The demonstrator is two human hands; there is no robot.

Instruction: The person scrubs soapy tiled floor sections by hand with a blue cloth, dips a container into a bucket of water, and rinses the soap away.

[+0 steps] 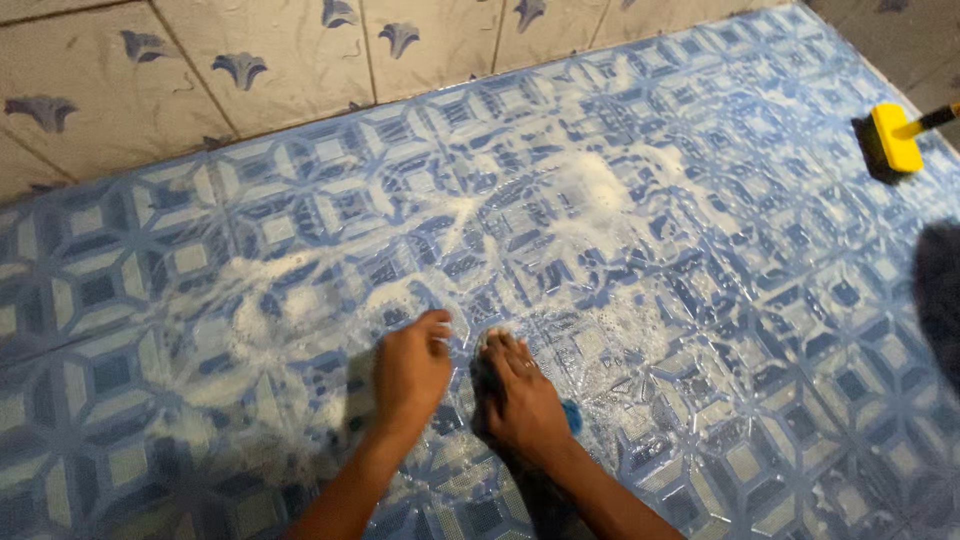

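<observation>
The right hand [525,400] presses down flat on a small blue scrubber [572,416]. Only a bit of blue peeks out at the side of the hand, near the wrist. The rest hides under the palm, so I cannot tell its shape or which way its long side points. The fingers of this hand point up and away from the person, toward the wall. A dark patch shows under the fingertips, and I cannot tell what it is. The hand lies on top of the scrubber with the fingers stretched out, not curled tight around it.

The left hand [412,365] rests just beside the right one, on the wet floor [760,300]. Its fingers bend a little and touch the tiles. It holds nothing that I can see.

The floor has blue and white tiles with star and square shapes. White foam [590,190] lies in patches in front of the hands and off to the left. The tiles look shiny and wet.

Far away at the top right lies a yellow brush head [893,137] with a dark handle going out of the picture. The wall [200,70] behind has pale tiles with blue flowers. A dark blurry shape [940,290] sits at the right edge.
</observation>
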